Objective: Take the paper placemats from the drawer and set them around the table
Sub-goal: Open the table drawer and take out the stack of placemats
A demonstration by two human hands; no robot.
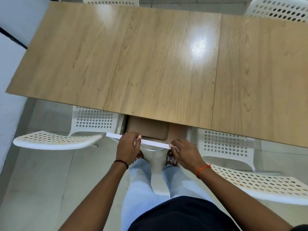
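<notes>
A drawer [177, 133] stands pulled out from under the near edge of the light wooden table [150, 60]. Its white front panel [155, 143] faces me. Inside lies a stack of brown paper placemats [148, 129] with rounded corners. My left hand [128, 148] grips the top edge of the white front at its left part. My right hand [185, 153] grips the same edge at the right end. A curved metal handle [151, 149] shows just below the panel between my hands.
Two white perforated chairs flank me, one at the left [56, 140] and one at the right [250, 174]. Two more chair backs show at the far side [280, 9]. A wall runs along the left. The floor is pale tile.
</notes>
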